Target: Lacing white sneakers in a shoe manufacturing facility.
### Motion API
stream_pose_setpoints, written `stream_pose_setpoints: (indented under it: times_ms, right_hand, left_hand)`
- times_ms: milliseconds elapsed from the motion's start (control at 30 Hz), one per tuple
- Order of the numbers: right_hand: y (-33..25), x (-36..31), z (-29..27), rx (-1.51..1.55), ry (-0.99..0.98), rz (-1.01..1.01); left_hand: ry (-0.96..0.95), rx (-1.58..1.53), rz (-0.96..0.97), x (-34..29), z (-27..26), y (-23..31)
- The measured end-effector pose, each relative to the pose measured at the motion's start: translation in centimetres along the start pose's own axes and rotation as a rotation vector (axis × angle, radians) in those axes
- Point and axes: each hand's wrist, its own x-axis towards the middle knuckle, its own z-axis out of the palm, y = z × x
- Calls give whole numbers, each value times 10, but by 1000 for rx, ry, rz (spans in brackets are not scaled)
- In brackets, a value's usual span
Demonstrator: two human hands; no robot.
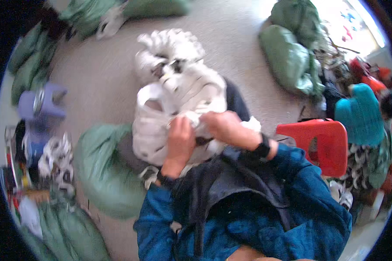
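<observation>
In front of my lap lies a large pile of white, soft, puffy pieces (200,85), some with dark markings; their exact kind is unclear. My left hand (181,135) is closed at the near part of the pile, with the fingers curled into the white material. Close beside it on the right, my right hand (224,126) pinches the same soft white piece (191,118). The fingertips are blurred and partly sunk in the material. A looped white part (154,96) sticks up just beyond my left hand.
A green sack (106,169) lies left of my lap. More green sacks (287,56) stand at the far right. A red plastic stool (335,141) is by my right elbow, and a purple stool (41,104) stands at the left. White pieces (59,161) are heaped below it.
</observation>
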Motion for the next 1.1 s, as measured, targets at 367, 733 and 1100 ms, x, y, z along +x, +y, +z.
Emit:
stream_pose_setpoints:
  times_ms: [367,733,1100]
  right_hand:
    - [-10,28,38,-33,117,-101]
    - [-1,-6,-2,111,-91,-212]
    - [108,-146,-66,26,-561,242]
  left_hand:
    - [23,-299,-208,1,-10,-6]
    - [94,-542,-442,-6,-6,-8]
    - [101,-452,-337,-6,-6,-12]
